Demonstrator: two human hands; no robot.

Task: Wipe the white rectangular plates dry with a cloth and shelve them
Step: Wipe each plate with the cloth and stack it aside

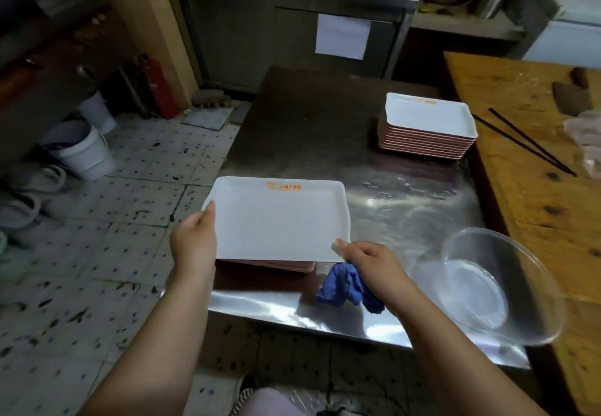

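Head view, looking down: the left hand [194, 242] grips the left short edge of a white plate [279, 217], thumb over the rim. The plate is held level above a low pile of plates [286, 265] at the desk's [312, 129] near left corner; I cannot tell whether it touches them. At its near right corner the right hand [369, 264] pinches the rim with thumb and fingertip while also clutching a bunched blue cloth [348, 287] that hangs beneath the palm. Toward the far right edge stands a taller stack of plates [427, 130], well apart. A clear bowl [497, 282] overhangs the near right corner.

The plate looks stiff, glossy and probably slick if wet, and likely breakable, so opposite rims seem the safest hold. The cloth is soft and limp.
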